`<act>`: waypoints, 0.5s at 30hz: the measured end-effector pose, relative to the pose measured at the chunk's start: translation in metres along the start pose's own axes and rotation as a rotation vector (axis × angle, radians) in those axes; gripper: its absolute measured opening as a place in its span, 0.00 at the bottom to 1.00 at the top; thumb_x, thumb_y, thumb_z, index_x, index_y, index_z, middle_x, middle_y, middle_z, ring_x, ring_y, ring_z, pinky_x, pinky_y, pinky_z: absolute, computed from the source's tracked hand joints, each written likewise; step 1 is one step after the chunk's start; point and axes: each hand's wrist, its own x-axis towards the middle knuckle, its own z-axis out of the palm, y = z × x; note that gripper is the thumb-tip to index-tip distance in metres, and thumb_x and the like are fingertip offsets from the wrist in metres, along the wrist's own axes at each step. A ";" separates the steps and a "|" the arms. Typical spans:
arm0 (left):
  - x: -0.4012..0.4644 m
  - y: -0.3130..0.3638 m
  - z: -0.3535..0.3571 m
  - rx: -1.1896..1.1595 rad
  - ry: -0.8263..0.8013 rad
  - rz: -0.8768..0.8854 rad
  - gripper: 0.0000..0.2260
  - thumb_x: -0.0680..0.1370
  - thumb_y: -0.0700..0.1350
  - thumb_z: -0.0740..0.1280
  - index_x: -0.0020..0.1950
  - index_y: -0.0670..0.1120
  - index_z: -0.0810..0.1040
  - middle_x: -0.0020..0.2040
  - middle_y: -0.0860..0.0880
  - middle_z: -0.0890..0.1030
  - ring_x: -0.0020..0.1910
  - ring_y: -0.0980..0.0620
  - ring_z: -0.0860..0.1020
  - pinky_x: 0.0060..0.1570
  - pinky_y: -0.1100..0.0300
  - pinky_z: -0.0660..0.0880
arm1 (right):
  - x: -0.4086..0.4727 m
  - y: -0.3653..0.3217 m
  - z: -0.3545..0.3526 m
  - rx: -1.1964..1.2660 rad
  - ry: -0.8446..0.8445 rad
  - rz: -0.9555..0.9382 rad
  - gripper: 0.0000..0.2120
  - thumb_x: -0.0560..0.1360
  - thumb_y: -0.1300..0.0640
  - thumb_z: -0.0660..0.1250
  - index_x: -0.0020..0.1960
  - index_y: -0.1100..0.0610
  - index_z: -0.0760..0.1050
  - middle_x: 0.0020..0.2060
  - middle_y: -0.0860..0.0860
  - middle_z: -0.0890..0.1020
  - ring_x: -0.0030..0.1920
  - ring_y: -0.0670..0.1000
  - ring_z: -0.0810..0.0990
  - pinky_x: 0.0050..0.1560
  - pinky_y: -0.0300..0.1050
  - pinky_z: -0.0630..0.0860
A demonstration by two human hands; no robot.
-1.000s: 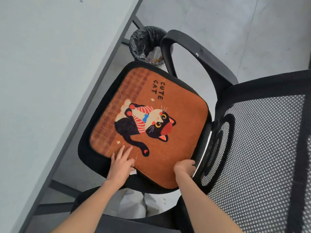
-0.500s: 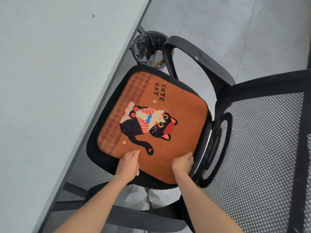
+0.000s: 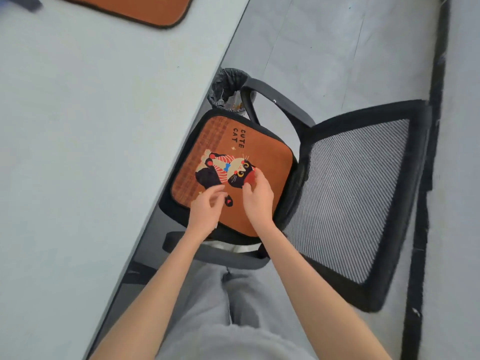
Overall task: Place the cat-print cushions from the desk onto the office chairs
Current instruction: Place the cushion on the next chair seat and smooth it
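Fingers (image 3: 218, 189) of the left hand (image 3: 205, 213) hang loosely spread above the near edge of the cat-print cushion (image 3: 262, 154), holding nothing; whether their tips brush the fabric cannot be told through the blur. Going from the left: the pale counter (image 3: 91, 152) fills that side, and at its far end lies a second orange cushion (image 3: 145, 9), cut off by the frame, flat on the surface and well apart from both hands, so by the look of it one more is waiting to be carried over. Just beside the counter's edge stands the office chair (image 3: 358, 193), its seat tucked partly under the overhang, and the printed cushion lies flat on that seat, squared within the black rim with the "CUTE CAT" lettering toward the far side. That fit suggests it has been set so it will not slide off. Over its middle sits the right hand (image 3: 258, 201), fingers relaxed and lightly curved over the cat's face, gripping nothing; it seems to be at or just above the surface. Behind the seat, between counter and armrest, a bin lined with a black bag (image 3: 228, 87) stands on the grey floor. To the right the mesh backrest leans away from the seat. This chair's share of the job looks finished.
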 end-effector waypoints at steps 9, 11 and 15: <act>-0.140 -0.007 -0.034 -0.047 -0.134 0.119 0.12 0.79 0.42 0.59 0.62 0.48 0.74 0.47 0.55 0.81 0.46 0.67 0.79 0.52 0.69 0.74 | -0.153 0.036 -0.053 0.033 -0.091 -0.151 0.20 0.77 0.64 0.58 0.69 0.59 0.66 0.65 0.53 0.74 0.66 0.50 0.72 0.67 0.43 0.68; -0.157 -0.019 -0.033 -0.058 -0.177 0.117 0.12 0.79 0.40 0.59 0.62 0.46 0.74 0.46 0.56 0.81 0.45 0.68 0.79 0.51 0.70 0.74 | -0.179 0.052 -0.063 0.110 -0.014 -0.083 0.19 0.77 0.65 0.58 0.68 0.60 0.68 0.63 0.53 0.76 0.63 0.49 0.74 0.62 0.34 0.67; -0.182 -0.036 -0.032 -0.014 -0.344 0.128 0.13 0.79 0.40 0.59 0.62 0.48 0.74 0.46 0.56 0.82 0.45 0.66 0.80 0.51 0.72 0.74 | -0.229 0.095 -0.073 0.194 0.208 0.087 0.16 0.77 0.65 0.58 0.65 0.60 0.70 0.59 0.53 0.79 0.59 0.48 0.76 0.52 0.24 0.67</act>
